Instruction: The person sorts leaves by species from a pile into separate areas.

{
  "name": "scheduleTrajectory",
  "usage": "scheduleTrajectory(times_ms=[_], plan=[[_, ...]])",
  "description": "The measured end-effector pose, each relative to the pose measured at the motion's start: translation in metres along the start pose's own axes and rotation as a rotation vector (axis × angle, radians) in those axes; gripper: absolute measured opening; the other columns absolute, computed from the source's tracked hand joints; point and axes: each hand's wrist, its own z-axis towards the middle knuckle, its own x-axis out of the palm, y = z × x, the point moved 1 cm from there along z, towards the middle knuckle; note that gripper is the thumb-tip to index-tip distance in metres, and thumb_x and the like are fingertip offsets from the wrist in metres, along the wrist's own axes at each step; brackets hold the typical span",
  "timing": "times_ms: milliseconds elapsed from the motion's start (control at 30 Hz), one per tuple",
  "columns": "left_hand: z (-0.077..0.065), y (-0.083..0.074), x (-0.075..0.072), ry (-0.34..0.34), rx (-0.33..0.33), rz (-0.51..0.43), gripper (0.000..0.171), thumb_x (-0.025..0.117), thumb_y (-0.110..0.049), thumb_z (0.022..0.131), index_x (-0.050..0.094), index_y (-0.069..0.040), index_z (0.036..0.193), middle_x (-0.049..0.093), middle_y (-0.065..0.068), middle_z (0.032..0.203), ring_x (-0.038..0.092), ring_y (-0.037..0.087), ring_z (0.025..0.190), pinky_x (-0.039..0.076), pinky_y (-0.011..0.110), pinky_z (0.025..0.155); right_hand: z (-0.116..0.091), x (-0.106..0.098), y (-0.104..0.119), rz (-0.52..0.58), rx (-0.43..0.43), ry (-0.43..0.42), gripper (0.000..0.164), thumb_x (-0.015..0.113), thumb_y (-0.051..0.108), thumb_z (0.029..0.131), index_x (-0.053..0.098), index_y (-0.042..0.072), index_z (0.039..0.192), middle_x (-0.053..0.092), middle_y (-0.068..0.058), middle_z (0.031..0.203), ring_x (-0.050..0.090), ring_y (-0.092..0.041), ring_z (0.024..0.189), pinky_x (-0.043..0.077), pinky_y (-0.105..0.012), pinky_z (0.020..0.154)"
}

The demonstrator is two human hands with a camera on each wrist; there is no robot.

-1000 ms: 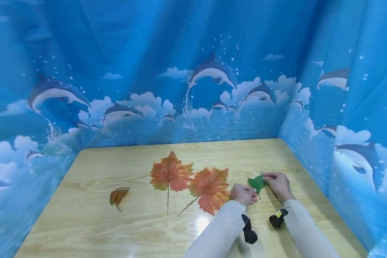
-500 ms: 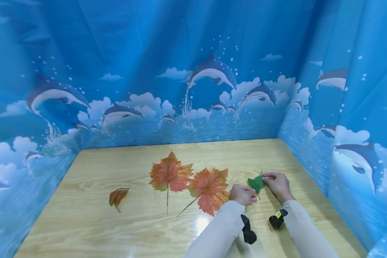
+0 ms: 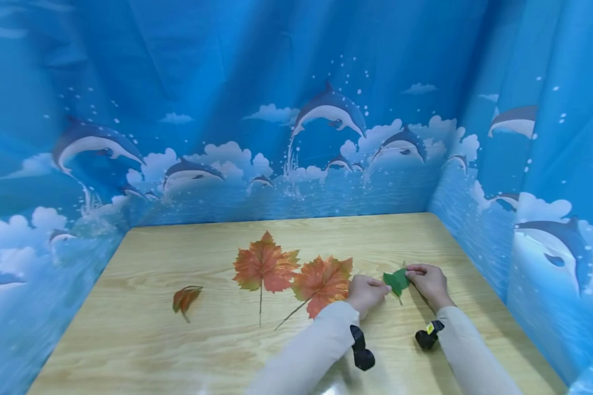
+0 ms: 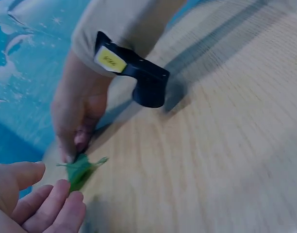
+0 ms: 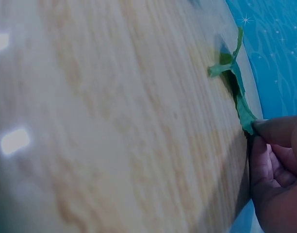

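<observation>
A small green leaf (image 3: pixel 396 281) lies on the right part of the wooden table. My right hand (image 3: pixel 429 282) pinches its right edge between thumb and fingertips; the right wrist view shows the leaf (image 5: pixel 240 99) curled, its edge in that pinch. On the leaf's other side is my left hand (image 3: pixel 367 293). In the left wrist view the left hand's fingers (image 4: pixel 56 204) are parted from the thumb with nothing between them, close beside the leaf (image 4: pixel 78 175). The left forearm and hand overlap part of an orange-red lobed leaf (image 3: pixel 323 280) in the head view.
Left of that lobed leaf lies another orange-red one (image 3: pixel 264 263) with a long stem. Farther left rests a small curled red-green leaf (image 3: pixel 184 300). A blue dolphin-print curtain (image 3: pixel 227 120) stands along the table's back and sides. Each wrist carries a black camera (image 3: pixel 362 351).
My left hand has let go of the green leaf's left edge and drawn back slightly to the left, its forearm shifting left too. The right hand keeps its pinch.
</observation>
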Motion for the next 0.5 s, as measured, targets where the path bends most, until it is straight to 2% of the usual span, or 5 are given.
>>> scheduleTrajectory(times_ms=[100, 267, 400, 500], plan=[[-0.003, -0.006, -0.025, 0.103, 0.0, -0.084, 0.015, 0.074, -0.013, 0.084, 0.073, -0.003, 0.095, 0.07, 0.004, 0.08, 0.068, 0.021, 0.076, 0.056, 0.032, 0.067, 0.001, 0.001, -0.001, 0.009, 0.01, 0.014, 0.029, 0.062, 0.014, 0.092, 0.065, -0.005, 0.114, 0.07, -0.016, 0.096, 0.063, -0.03, 0.092, 0.046, -0.046, 0.086], [-0.006, -0.013, -0.081, 0.249, -0.008, -0.162, 0.029, 0.07, -0.015, 0.088, 0.067, 0.0, 0.113, 0.07, 0.009, 0.1, 0.068, 0.027, 0.093, 0.055, 0.04, 0.083, 0.001, 0.002, -0.002, 0.014, 0.009, 0.025, 0.03, 0.062, 0.015, 0.092, 0.065, -0.005, 0.115, 0.069, -0.016, 0.098, 0.062, -0.032, 0.093, 0.046, -0.047, 0.086], [-0.012, -0.012, -0.129, 0.236, 0.02, -0.11, 0.031, 0.07, -0.017, 0.089, 0.067, -0.003, 0.116, 0.069, 0.009, 0.106, 0.065, 0.03, 0.102, 0.053, 0.042, 0.088, 0.0, 0.002, -0.002, 0.012, 0.004, 0.023, 0.03, 0.062, 0.016, 0.093, 0.065, -0.005, 0.115, 0.07, -0.017, 0.099, 0.063, -0.031, 0.092, 0.046, -0.048, 0.087], [-0.018, -0.005, -0.164, 0.166, 0.062, -0.035, 0.033, 0.07, -0.02, 0.088, 0.067, -0.003, 0.117, 0.069, 0.008, 0.105, 0.064, 0.031, 0.103, 0.053, 0.043, 0.086, -0.001, -0.001, -0.001, 0.006, -0.002, 0.026, 0.031, 0.062, 0.017, 0.093, 0.065, -0.005, 0.115, 0.07, -0.017, 0.099, 0.063, -0.032, 0.093, 0.046, -0.049, 0.087]])
